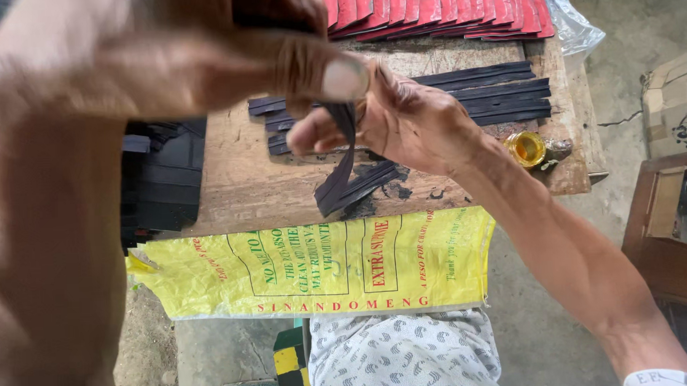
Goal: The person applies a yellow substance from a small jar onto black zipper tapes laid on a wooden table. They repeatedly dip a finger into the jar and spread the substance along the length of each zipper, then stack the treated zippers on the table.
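Both hands pinch one black strip above the bench.

Left hand (202, 61) and right hand (402, 122) each have a tight grip on the black strip (342, 162), which hangs over the middle of the wooden bench (236, 181); red strips (443, 7) lie along its far edge.

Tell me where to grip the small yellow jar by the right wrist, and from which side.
Grip the jar around its round wall, coming from above and the right. The right hand and wrist crowd its left, and its open mouth faces up.
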